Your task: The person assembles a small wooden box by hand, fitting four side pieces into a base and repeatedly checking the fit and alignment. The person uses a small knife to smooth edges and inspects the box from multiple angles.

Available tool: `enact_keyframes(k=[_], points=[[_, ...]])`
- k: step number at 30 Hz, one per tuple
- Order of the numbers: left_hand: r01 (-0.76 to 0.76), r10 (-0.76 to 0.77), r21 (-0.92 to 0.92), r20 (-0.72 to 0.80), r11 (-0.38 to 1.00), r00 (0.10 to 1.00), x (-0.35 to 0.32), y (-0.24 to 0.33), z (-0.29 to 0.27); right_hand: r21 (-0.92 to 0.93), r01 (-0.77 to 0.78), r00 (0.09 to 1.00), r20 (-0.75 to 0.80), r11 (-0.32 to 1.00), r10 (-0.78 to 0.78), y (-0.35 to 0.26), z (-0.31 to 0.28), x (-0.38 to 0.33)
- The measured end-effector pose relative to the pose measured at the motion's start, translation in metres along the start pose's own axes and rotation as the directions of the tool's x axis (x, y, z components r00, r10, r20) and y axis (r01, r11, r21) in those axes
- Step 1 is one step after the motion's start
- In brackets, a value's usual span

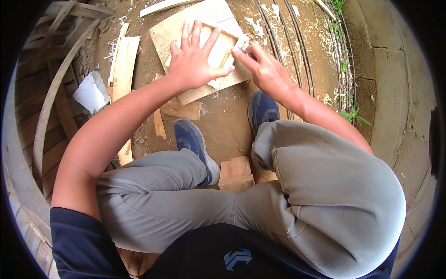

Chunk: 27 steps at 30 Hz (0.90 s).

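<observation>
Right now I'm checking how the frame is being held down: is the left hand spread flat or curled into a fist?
Spread flat: the left hand lies palm down, fingers fanned, on the small wooden frame.

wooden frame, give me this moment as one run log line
left hand flat, fingers spread, on small wooden frame | right hand pinching frame's right corner | frame on plywood board | ground: dirt, shavings

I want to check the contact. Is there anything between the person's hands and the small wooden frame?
Nothing visible. The left hand lies flat, fingers spread, directly on the small wooden frame. The right hand touches the frame's right corner with its fingertips. The frame rests on a wooden board.
</observation>
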<state>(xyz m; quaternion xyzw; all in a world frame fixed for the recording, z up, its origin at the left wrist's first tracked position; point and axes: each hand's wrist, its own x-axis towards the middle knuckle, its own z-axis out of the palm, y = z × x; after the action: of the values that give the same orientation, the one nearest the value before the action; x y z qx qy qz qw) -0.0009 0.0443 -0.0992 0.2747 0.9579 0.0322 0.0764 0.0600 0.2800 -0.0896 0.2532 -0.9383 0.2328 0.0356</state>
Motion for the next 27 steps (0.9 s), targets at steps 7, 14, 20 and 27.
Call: enact_keyframes(k=[7,14,20,27], points=[[0.006,-0.006,0.037,0.002,0.999,1.000,0.002,0.000,0.000,-0.017,-0.004,0.999,-0.042,1.000,0.003,0.006,0.006,0.004],[-0.002,0.002,0.020,0.010,1.000,1.000,-0.002,0.001,0.003,0.010,-0.052,0.999,-0.011,0.999,0.052,0.003,-0.002,0.004],[0.009,-0.009,0.020,0.027,1.000,1.000,-0.003,-0.001,0.001,0.015,-0.111,0.994,-0.003,0.994,0.111,0.019,-0.013,0.018],[0.002,-0.002,0.015,0.010,1.000,1.000,0.001,-0.001,0.001,-0.011,-0.016,1.000,0.021,1.000,0.017,0.011,-0.014,0.012]])
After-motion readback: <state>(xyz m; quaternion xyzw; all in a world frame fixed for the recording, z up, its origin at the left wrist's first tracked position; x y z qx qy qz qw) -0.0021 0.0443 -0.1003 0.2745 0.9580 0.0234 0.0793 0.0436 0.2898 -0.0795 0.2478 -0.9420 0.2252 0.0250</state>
